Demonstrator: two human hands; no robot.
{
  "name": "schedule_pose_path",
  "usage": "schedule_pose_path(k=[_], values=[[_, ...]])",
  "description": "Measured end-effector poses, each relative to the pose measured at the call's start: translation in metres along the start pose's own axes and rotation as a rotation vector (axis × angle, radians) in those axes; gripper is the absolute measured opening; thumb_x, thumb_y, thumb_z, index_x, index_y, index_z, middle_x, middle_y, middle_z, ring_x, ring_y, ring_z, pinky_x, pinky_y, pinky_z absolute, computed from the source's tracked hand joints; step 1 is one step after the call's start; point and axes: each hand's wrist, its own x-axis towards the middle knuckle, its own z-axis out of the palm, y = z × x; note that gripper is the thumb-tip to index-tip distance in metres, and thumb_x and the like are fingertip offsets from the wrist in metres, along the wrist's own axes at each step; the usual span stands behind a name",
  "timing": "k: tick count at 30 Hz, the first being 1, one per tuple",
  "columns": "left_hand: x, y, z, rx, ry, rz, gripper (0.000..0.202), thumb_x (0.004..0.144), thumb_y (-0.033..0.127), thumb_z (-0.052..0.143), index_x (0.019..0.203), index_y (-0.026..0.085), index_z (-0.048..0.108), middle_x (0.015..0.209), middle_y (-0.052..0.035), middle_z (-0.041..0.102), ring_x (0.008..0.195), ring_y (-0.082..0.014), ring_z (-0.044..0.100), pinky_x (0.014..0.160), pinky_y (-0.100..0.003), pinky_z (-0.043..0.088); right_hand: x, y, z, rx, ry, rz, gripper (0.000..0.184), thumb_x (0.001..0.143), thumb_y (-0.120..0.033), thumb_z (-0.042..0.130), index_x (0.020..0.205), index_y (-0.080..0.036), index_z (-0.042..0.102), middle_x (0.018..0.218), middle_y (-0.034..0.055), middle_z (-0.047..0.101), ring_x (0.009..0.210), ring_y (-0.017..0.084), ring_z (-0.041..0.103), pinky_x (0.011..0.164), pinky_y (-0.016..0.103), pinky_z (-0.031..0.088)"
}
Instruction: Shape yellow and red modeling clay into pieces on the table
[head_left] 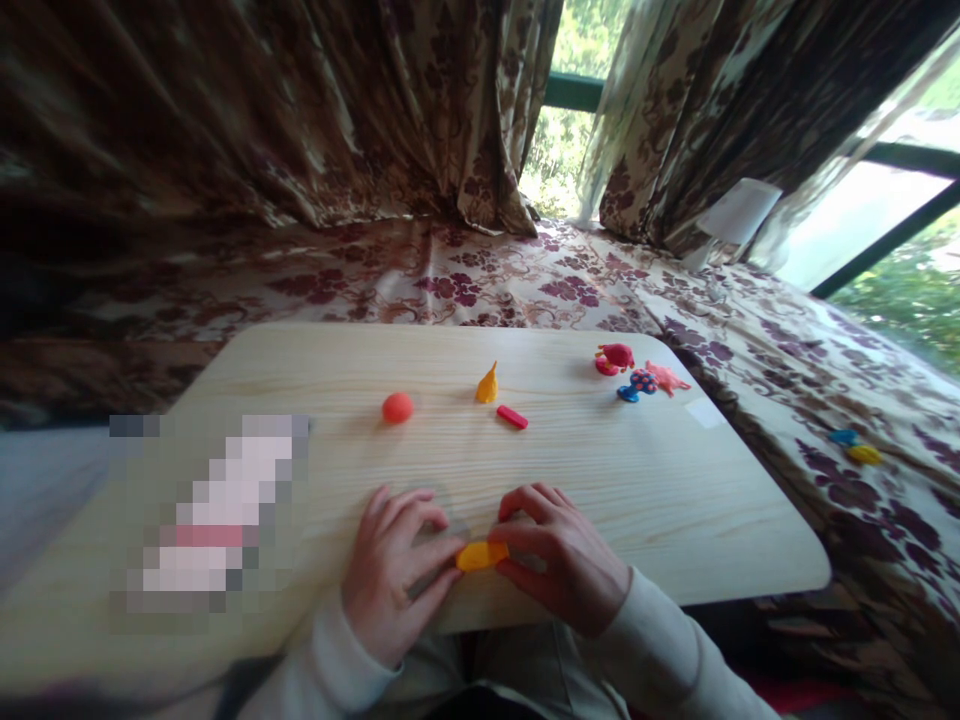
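Note:
A small yellow-orange piece of modelling clay (pixel 481 556), oblong in shape, is pinched between my two hands near the table's front edge. My left hand (pixel 394 570) grips its left end with thumb and forefinger. On the right end, the thumb and curled fingers of my right hand (pixel 559 555) close. Beyond them on the table lie an orange-red ball (pixel 397 407), a pointed yellow pear-like figure (pixel 487 384) and a short red bar (pixel 512 417).
Small figures stand at the table's (pixel 337 350) back right: a red one (pixel 616 357), a blue dotted one (pixel 637 385) and a pink one (pixel 666 378). A blurred-out patch (pixel 217 510) covers the left. Blue and yellow pieces (pixel 865 455) rest on patterned cloth; a white lamp (pixel 739 212) stands behind.

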Motion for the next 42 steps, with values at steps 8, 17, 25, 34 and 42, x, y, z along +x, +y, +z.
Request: schedule_pose_path(k=[8,17,25,34,42], values=[[0.003,-0.002,-0.002,0.011,-0.029,0.027,0.02,0.081,0.019,0.055,0.089,0.031,0.069,0.095,-0.0029,0.06,0.108,-0.0249,0.05,0.101,-0.054,0.027,0.001,-0.001,0.0,-0.034,0.012,-0.016,0.013,0.077,-0.018,0.069,0.088,-0.025,0.069,0.096,0.0031,0.062,0.09,0.019,0.052,0.082,0.033,0.042],[0.003,-0.004,-0.004,0.001,-0.065,0.037,0.021,0.079,0.02,0.055,0.092,0.031,0.067,0.096,-0.0021,0.061,0.108,-0.0251,0.051,0.102,-0.054,0.026,0.0,-0.002,0.0,-0.033,0.0,-0.024,0.015,0.077,-0.018,0.068,0.091,-0.025,0.069,0.096,0.003,0.061,0.09,0.019,0.052,0.081,0.033,0.042],[-0.002,0.013,0.004,0.049,0.014,-0.056,0.015,0.08,0.026,0.057,0.093,0.025,0.065,0.094,-0.0033,0.061,0.107,-0.025,0.051,0.103,-0.054,0.026,-0.007,-0.006,0.004,-0.042,0.047,-0.005,0.02,0.078,-0.017,0.066,0.096,-0.024,0.066,0.097,0.0048,0.061,0.09,0.021,0.052,0.08,0.035,0.044],[-0.005,0.028,0.0,0.039,0.185,0.03,0.021,0.083,0.015,0.053,0.086,0.029,0.069,0.088,-0.0023,0.063,0.105,-0.0224,0.055,0.106,-0.058,0.024,-0.024,-0.011,0.005,-0.065,0.102,-0.089,0.029,0.088,-0.016,0.049,0.111,-0.026,0.063,0.097,0.0077,0.057,0.088,0.023,0.049,0.075,0.038,0.043],[-0.008,0.032,0.002,0.057,0.204,0.043,0.02,0.084,0.016,0.053,0.086,0.028,0.069,0.083,-0.001,0.065,0.105,-0.0211,0.056,0.108,-0.056,0.022,-0.024,-0.01,0.009,-0.065,0.099,-0.088,0.034,0.087,-0.013,0.048,0.115,-0.027,0.061,0.095,0.0072,0.057,0.087,0.022,0.049,0.076,0.037,0.043]])
